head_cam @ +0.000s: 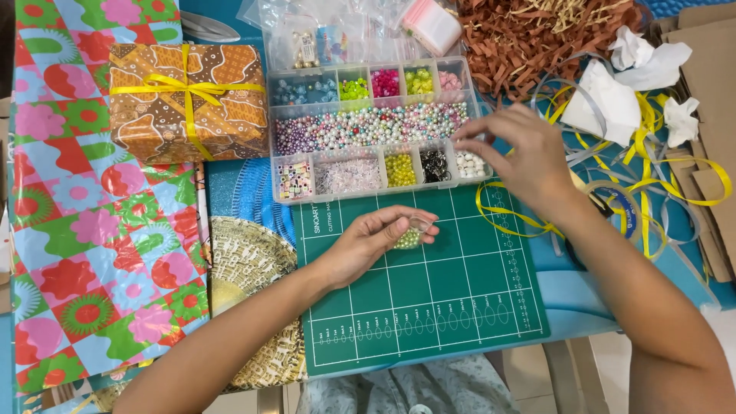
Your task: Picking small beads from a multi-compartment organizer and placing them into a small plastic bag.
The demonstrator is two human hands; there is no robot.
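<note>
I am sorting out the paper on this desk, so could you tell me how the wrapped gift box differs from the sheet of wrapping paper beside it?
The gift box is brown and orange with wavy patterns; the wrapping paper is a bright check of pink, red, green and blue flowers. The gift box is folded shut and tied with a yellow ribbon; the wrapping paper lies flat, untied. The gift box rests partly on the wrapping paper. Both are patterned paper.

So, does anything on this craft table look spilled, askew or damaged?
Nothing spilled: beads stay sorted inside the clear plastic compartment box. Only loose yellow and silver ribbon and shredded brown paper sprawl untidily beyond the right hand.
</note>
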